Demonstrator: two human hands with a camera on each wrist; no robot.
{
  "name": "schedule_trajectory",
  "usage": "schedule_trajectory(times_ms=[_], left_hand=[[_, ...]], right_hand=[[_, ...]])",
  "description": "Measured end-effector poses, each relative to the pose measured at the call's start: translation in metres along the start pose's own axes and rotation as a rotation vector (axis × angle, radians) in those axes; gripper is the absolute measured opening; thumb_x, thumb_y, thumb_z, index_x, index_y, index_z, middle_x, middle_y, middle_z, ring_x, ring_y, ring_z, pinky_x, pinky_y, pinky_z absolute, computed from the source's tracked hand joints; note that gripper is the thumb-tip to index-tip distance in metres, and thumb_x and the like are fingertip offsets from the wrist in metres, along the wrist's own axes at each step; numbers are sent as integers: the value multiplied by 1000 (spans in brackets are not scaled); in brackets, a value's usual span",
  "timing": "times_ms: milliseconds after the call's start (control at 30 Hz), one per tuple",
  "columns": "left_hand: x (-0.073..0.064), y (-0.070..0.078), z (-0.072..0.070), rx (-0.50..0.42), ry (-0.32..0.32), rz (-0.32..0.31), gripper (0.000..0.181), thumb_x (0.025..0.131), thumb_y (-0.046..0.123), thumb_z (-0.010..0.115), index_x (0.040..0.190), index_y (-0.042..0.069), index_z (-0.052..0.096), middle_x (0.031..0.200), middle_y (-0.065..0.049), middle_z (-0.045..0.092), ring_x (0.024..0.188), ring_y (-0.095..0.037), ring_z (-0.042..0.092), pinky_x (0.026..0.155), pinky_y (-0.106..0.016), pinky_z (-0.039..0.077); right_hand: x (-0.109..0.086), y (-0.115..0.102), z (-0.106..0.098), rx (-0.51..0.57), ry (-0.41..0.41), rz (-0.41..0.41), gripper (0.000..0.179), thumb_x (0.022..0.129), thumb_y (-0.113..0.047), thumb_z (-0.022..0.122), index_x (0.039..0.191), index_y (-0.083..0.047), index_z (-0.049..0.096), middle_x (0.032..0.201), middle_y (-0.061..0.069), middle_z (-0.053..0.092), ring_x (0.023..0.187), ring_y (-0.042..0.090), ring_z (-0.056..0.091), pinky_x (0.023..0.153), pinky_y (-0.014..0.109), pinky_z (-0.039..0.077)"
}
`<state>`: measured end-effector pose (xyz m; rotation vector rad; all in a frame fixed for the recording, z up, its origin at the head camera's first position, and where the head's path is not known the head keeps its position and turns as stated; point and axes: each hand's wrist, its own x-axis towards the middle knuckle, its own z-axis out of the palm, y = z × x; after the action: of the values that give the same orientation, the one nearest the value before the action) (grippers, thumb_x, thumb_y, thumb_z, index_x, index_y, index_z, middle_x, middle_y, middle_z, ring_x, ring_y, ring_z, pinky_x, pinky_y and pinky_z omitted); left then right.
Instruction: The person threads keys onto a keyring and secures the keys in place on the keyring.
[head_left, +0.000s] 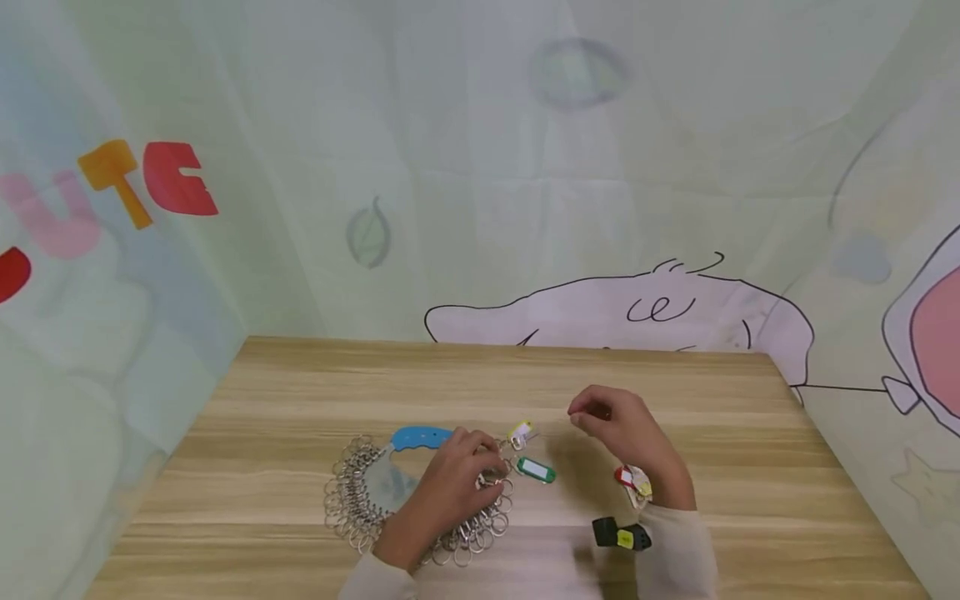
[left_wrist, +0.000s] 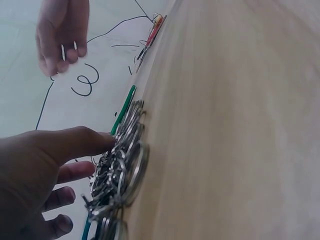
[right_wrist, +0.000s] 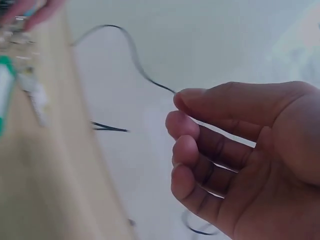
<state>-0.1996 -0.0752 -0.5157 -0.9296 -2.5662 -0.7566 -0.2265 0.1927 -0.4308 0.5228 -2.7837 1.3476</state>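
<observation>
A flat round key holder with a blue handle (head_left: pixel 422 437) lies on the table, edged with many interlinked metal rings (head_left: pixel 351 492). My left hand (head_left: pixel 453 475) rests over its right side, the thumb and index fingertip at the rings (left_wrist: pixel 122 165) in the left wrist view. The other fingers spread loosely behind them. Just right of that hand lie a green key tag (head_left: pixel 536 470) and a yellow-edged key tag (head_left: pixel 521 432) with keys. My right hand (head_left: pixel 618 421) is raised over the table, fingers loosely curled, thumb near the index fingertip, with nothing visible between them.
Under the right forearm lie keys with red and yellow key tags (head_left: pixel 634 481). A small black device with a lime patch (head_left: pixel 621 534) is beside the right sleeve. The wooden table (head_left: pixel 285 383) ends at a printed cloth backdrop (head_left: pixel 300 208).
</observation>
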Motion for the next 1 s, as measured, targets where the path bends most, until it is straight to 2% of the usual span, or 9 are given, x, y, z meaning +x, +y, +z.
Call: schedule_trajectory(times_ms=[133, 267, 633, 833, 1000], left_hand=[[0, 0, 0, 0, -5, 39, 11, 76, 21, 85, 84, 22, 77, 105, -1, 64, 91, -18, 50, 76, -37, 45], [0, 1, 0, -2, -11, 50, 9, 76, 23, 85, 82, 23, 78, 106, -1, 64, 92, -18, 50, 77, -37, 45], [1, 7, 2, 37, -98, -41, 8, 80, 27, 84, 81, 24, 77, 113, 2, 63, 98, -16, 49, 81, -35, 43], [1, 9, 4, 34, -96, -55, 10, 82, 22, 82, 78, 21, 73, 112, 2, 63, 96, -15, 49, 80, -33, 43], [1, 8, 3, 9, -62, -63, 13, 78, 19, 78, 74, 20, 66, 109, 2, 62, 94, -14, 50, 79, -32, 46]], right_hand=[[-10, -5, -15, -6, 64, 14, 9, 95, -4, 67, 95, -12, 70, 87, 0, 65, 74, 21, 57, 62, 32, 50], [-13, -8, -22, -6, 85, 4, 9, 96, -4, 67, 95, -12, 70, 85, 2, 65, 70, 22, 56, 57, 31, 49], [-16, -15, -24, -24, 84, 5, 8, 96, -3, 67, 96, -11, 70, 86, 0, 65, 75, 22, 58, 61, 31, 50], [-17, -16, -26, -15, 89, -8, 8, 96, -3, 66, 97, -10, 70, 86, 1, 65, 72, 22, 58, 58, 31, 51], [-19, -16, -28, -15, 95, -14, 8, 97, -3, 66, 98, -9, 70, 87, 3, 65, 73, 23, 59, 57, 31, 52]])
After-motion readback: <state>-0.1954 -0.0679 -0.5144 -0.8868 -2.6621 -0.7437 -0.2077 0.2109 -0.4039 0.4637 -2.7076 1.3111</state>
